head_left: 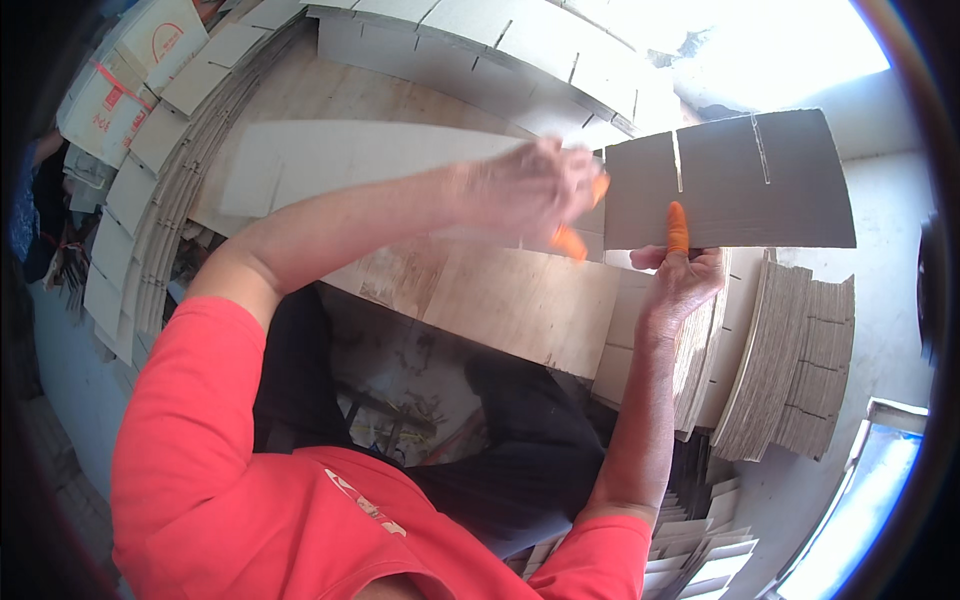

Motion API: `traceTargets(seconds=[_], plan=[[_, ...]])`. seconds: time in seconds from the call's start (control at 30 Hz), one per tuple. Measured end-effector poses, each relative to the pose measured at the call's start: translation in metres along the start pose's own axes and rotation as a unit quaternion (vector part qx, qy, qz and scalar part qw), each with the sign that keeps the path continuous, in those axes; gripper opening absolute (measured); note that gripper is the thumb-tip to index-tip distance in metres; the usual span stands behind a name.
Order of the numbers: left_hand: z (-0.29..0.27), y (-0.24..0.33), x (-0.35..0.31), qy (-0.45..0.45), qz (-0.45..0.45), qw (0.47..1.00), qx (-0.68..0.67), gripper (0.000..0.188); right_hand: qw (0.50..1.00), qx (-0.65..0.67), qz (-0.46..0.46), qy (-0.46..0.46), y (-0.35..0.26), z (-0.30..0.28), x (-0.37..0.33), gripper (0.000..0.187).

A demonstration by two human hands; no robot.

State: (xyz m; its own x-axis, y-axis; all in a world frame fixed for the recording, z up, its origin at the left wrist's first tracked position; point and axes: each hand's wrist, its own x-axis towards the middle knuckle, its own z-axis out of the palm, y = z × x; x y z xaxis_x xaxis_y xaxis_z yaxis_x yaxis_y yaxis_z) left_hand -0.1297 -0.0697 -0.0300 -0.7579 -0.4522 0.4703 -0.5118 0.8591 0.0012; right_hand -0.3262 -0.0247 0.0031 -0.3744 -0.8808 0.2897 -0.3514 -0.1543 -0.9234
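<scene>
A grey cardboard sheet [740,180] with two narrow slots cut from its top edge is held up flat above the bench. My right hand [680,285] grips its lower edge, one finger in an orange rubber cot pressed up against its face. My left hand [530,190], blurred by motion, is curled at the sheet's left edge, with orange cots on two fingertips. Both forearms are bare below red sleeves.
A worn wooden bench [500,290] lies under the hands, with a long pale cardboard strip [350,160] on it. Stacks of slotted cardboard pieces [790,370] stand at the right. More sheets are fanned along the left [150,200] and the back [500,40].
</scene>
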Motion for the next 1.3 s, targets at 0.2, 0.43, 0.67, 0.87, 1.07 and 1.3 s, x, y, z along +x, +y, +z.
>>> traceTargets(seconds=[0.2,0.43,0.67,0.87,1.07,1.3], plan=[[0.048,-0.109,0.035,0.096,-0.128,0.967,0.199,0.054,0.999,-0.035,0.025,-0.024,-0.005,0.017,-0.005,0.014],[0.055,-0.121,0.051,0.036,-0.087,0.983,0.156,0.027,0.999,-0.021,0.02,-0.028,0.003,0.013,-0.003,0.015],[0.037,-0.104,0.046,0.046,0.072,0.968,0.235,0.015,0.999,-0.004,0.028,-0.024,0.002,0.014,-0.005,0.014],[0.025,-0.067,0.031,0.054,0.084,0.951,0.293,0.012,0.997,-0.034,0.027,-0.056,0.004,0.014,-0.006,0.014],[0.011,-0.036,0.027,0.075,0.141,0.948,0.276,0.016,0.995,-0.046,0.05,-0.078,0.001,0.014,-0.006,0.015],[0.008,-0.017,0.015,0.052,0.164,0.953,0.249,0.011,0.995,-0.079,-0.011,-0.057,-0.02,0.003,-0.003,0.012]])
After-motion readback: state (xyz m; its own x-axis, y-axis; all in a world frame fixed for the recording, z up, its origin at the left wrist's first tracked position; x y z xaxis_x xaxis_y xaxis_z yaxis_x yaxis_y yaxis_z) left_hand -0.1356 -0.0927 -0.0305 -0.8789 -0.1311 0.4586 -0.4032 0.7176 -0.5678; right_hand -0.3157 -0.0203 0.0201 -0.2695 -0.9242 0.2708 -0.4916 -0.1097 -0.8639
